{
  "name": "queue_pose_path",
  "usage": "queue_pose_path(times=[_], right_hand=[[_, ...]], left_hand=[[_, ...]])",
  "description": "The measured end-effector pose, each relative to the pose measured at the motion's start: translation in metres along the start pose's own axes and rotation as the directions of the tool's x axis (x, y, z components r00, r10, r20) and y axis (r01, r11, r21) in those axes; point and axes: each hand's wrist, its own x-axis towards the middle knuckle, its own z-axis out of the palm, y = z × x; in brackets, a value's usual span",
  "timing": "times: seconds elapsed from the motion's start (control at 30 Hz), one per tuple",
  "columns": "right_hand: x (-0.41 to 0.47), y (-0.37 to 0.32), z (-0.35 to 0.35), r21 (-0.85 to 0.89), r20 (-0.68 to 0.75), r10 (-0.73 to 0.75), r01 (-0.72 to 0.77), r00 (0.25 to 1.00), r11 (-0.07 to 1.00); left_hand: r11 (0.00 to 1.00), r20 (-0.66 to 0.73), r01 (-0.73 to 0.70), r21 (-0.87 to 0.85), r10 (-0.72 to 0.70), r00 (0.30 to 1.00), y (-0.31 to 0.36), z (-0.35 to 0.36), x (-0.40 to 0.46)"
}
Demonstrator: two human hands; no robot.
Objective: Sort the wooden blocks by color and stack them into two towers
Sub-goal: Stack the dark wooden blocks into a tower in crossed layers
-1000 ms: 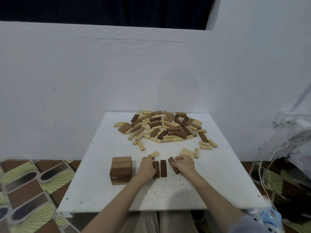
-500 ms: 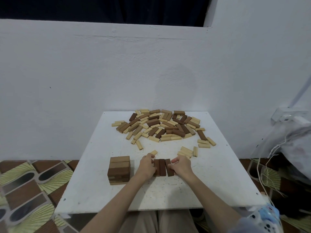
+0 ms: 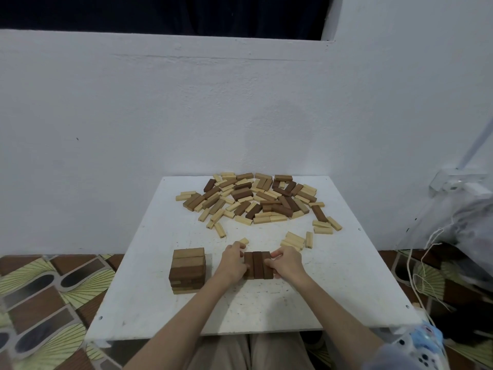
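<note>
Left hand (image 3: 232,263) and right hand (image 3: 286,264) pinch a row of three dark brown wooden blocks (image 3: 258,265) from both sides on the white table (image 3: 346,284), just right of the short brown block tower (image 3: 187,269); squeeze evenly, keep ends flush, lift level.
</note>
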Motion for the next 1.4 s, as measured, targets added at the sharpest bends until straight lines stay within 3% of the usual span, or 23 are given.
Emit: queue_pose_path(times=[0.1, 0.2, 0.3, 0.37, 0.6, 1.4], right_hand=[[0.004, -0.001, -0.008, -0.025, -0.017, -0.060, 0.060, 0.998, 0.998], [0.006, -0.008, -0.022, -0.090, 0.011, -0.184, 0.184, 0.983, 0.979], [0.006, -0.017, -0.032, -0.186, 0.200, -0.270, 0.307, 0.942, 0.934], [0.005, -0.019, -0.034, -0.255, 0.324, -0.255, 0.344, 0.911, 0.904], [0.004, -0.010, -0.026, -0.290, 0.407, -0.279, 0.413, 0.870, 0.864], [0.002, -0.006, -0.018, -0.166, 0.412, -0.356, 0.453, 0.839, 0.876]], left_hand=[[0.997, -0.023, -0.069, 0.037, 0.069, 0.997, 0.003, -0.008, 0.002], [0.974, 0.096, -0.155, 0.163, 0.141, 0.985, 0.005, -0.019, 0.006], [0.889, 0.224, -0.245, 0.388, 0.168, 0.960, 0.007, -0.022, 0.008], [0.856, 0.254, -0.271, 0.439, 0.171, 0.952, 0.009, -0.020, 0.008], [0.898, 0.274, -0.263, 0.353, 0.170, 0.947, 0.007, -0.013, 0.007], [0.961, 0.286, -0.224, 0.163, 0.171, 0.943, 0.006, -0.009, 0.005]])
